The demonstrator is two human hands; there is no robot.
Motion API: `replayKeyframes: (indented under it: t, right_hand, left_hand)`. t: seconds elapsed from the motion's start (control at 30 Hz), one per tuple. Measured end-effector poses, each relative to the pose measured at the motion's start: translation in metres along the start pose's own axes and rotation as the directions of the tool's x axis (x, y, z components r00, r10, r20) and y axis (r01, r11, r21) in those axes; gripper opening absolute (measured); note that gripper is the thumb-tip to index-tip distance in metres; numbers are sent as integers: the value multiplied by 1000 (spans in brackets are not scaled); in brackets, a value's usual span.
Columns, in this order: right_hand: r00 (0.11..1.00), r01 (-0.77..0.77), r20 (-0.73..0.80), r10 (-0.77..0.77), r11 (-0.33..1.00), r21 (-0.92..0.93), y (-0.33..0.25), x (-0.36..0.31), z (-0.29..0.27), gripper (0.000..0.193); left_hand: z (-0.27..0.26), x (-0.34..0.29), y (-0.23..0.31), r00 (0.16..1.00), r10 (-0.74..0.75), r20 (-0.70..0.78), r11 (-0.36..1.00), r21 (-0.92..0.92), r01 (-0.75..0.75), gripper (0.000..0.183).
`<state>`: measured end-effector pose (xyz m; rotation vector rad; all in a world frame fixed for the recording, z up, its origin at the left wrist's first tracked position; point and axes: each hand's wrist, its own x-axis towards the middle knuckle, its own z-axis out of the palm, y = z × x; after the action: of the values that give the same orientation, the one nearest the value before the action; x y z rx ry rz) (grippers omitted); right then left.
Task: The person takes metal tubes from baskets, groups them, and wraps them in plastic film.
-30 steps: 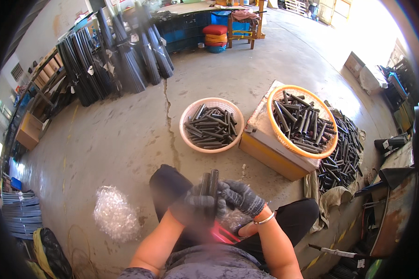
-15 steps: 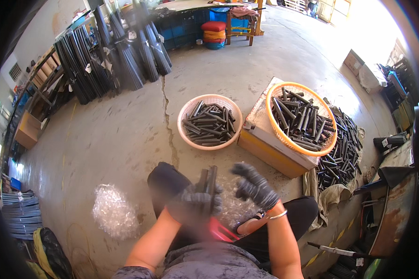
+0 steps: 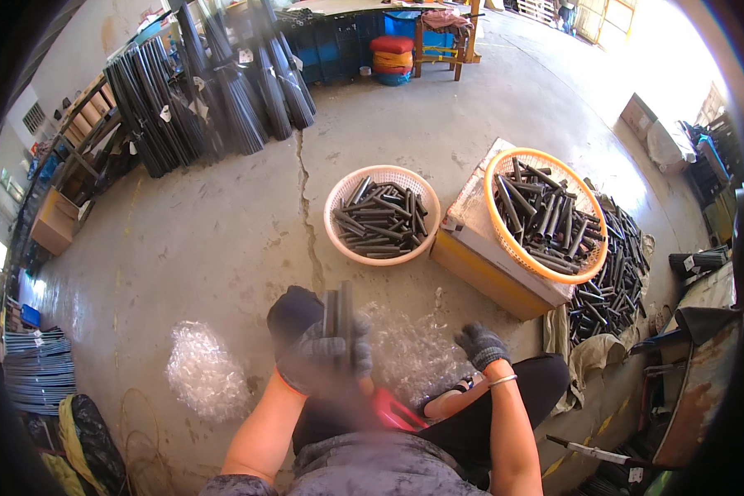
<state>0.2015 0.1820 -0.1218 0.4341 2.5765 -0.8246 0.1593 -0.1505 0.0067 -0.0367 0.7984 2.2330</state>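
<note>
My left hand (image 3: 318, 360), in a grey knit glove, is wrapped round a few short black tubes (image 3: 332, 312) that stand upright above my knee. Blur smears the lower part of that hand. My right hand (image 3: 481, 345), gloved too, is held over my right knee with loosely bent fingers and nothing visible in them. Between my legs lies a heap of crumpled clear plastic film scraps (image 3: 405, 351); a red plastic object (image 3: 395, 410), partly hidden, sits close to my lap. Ahead, a pink basket (image 3: 332, 236) holds many similar black tubes.
An orange basket (image 3: 601, 248) of black tubes rests on a cardboard box (image 3: 496, 277). Behind it, more tubes are piled on a cloth (image 3: 591, 355). Another film heap (image 3: 207, 372) lies at left. Long black tube bundles (image 3: 223, 99) lean at the far left. Red cushions (image 3: 392, 51) are stacked beyond.
My right hand has moved away from the tubes, to the right and lower over my knee. My left hand, still gripping the tubes, has shifted slightly left. The view has turned slightly.
</note>
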Motion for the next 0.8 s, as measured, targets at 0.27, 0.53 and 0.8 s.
replayKeyframes:
  t: [0.27, 0.53, 0.8]
  right_hand:
    - [810, 526, -115, -574, 626, 576, -107, -46, 4, 35]
    - [998, -55, -47, 48, 984, -168, 47, 16, 5, 45]
    - [792, 302, -56, -608, 311, 901, -126, -63, -54, 60]
  left_hand:
    - [13, 21, -12, 994, -94, 59, 958, 277, 74, 47]
    - [-4, -5, 6, 1000, 17, -2, 1000, -15, -17, 44]
    - [22, 23, -15, 982, -139, 127, 987, 104, 126, 44]
